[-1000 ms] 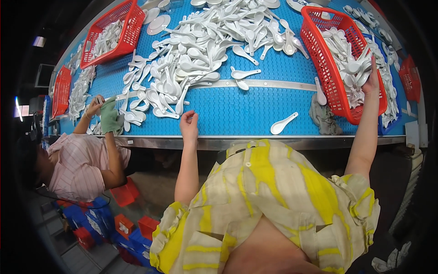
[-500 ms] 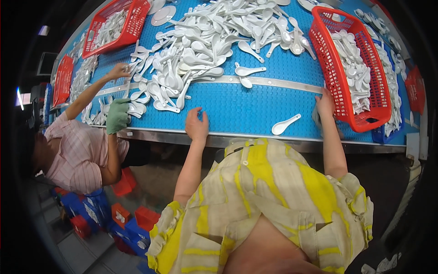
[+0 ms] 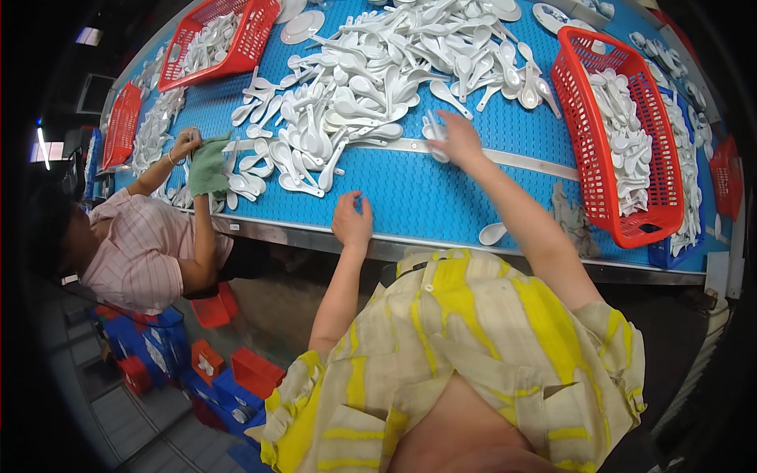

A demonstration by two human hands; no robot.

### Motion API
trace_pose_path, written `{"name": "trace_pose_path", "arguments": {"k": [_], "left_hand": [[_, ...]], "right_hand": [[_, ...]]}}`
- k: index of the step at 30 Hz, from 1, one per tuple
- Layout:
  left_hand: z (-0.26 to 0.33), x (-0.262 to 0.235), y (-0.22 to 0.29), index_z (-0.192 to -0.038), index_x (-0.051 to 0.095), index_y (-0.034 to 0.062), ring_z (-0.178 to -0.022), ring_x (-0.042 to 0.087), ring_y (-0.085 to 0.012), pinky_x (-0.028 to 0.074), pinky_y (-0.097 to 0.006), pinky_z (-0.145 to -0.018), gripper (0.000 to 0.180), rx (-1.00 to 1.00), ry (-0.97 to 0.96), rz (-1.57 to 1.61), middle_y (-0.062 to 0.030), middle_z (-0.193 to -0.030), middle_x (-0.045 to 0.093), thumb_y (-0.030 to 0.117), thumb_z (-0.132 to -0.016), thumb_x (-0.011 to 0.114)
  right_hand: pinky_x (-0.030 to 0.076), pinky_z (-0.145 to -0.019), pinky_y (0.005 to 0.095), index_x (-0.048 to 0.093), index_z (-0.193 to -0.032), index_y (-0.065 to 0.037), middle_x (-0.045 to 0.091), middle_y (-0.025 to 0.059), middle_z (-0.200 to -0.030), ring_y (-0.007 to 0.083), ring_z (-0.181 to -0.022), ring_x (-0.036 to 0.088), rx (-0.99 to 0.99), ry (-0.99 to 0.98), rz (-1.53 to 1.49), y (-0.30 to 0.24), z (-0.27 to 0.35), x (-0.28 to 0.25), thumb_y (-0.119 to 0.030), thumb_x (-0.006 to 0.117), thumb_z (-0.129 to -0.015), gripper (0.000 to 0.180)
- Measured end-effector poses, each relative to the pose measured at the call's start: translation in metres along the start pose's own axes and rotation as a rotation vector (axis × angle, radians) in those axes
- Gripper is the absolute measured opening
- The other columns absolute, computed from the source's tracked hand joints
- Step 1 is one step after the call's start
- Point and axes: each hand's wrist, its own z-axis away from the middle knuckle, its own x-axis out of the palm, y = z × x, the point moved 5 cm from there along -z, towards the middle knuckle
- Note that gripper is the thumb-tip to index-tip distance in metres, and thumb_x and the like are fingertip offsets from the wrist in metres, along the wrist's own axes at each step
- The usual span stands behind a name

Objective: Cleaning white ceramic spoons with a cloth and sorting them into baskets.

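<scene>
My right hand (image 3: pixel 459 139) reaches far over the blue belt, fingers closed at a pair of white soup spoons (image 3: pixel 433 135) by the metal strip. Motion blurs the spoons, and my fingers partly hide them. Near the belt's front edge, my left hand (image 3: pixel 352 222) hovers with nothing in it, thumb and fingers apart and slightly curled. A single white soup spoon (image 3: pixel 493 234) lies near the front edge, its handle hidden under my right forearm. A large heap of white soup spoons (image 3: pixel 347 98) spreads beyond my left hand.
To the right stands a red basket (image 3: pixel 581 150) of spoons, with a grey cloth or glove (image 3: pixel 569 214) beside it. Another red basket (image 3: pixel 251 55) is at the far left. A co-worker (image 3: pixel 150 244) holds a green cloth or glove (image 3: pixel 208 169) at left. White plates (image 3: pixel 303 27) lie far back.
My right hand has left the grey cloth beside the basket and moved left and away to the two spoons, which have turned. My left hand stays near the front edge.
</scene>
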Motion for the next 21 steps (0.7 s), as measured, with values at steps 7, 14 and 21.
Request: {"name": "trace_pose_path", "arguments": {"k": [7, 14, 21], "left_hand": [[0.005, -0.003, 0.001, -0.087, 0.059, 0.0109, -0.073, 0.058, -0.0229, 0.045, -0.036, -0.060, 0.014, -0.008, 0.009, 0.049, -0.0048, -0.083, 0.058, 0.019, -0.076, 0.057], [0.003, 0.000, -0.001, -0.089, 0.059, 0.0128, -0.073, 0.058, -0.0214, 0.045, -0.035, -0.060, 0.015, 0.009, -0.015, 0.029, -0.0028, -0.084, 0.059, 0.021, -0.077, 0.058], [0.001, -0.002, 0.007, -0.093, 0.058, 0.0114, -0.076, 0.058, -0.0210, 0.045, -0.035, -0.062, 0.019, -0.003, -0.088, 0.005, -0.0037, -0.087, 0.058, 0.021, -0.076, 0.058]], "right_hand": [[0.045, -0.077, 0.0408, 0.046, -0.110, -0.012, 0.053, 0.0107, -0.105, 0.0280, -0.098, 0.052, 0.045, -0.243, 0.157, -0.002, 0.031, 0.022, -0.018, 0.066, -0.067, 0.048], [0.044, -0.079, 0.0344, 0.048, -0.108, -0.005, 0.056, 0.0133, -0.104, 0.0266, -0.093, 0.055, 0.309, -0.106, -0.365, 0.068, 0.076, -0.072, -0.020, 0.072, -0.064, 0.051], [0.040, -0.086, 0.0337, 0.040, -0.123, -0.005, 0.050, 0.0158, -0.116, 0.0247, -0.106, 0.049, 0.405, 0.524, 0.270, 0.125, 0.112, -0.307, -0.024, 0.072, -0.066, 0.068]]}}
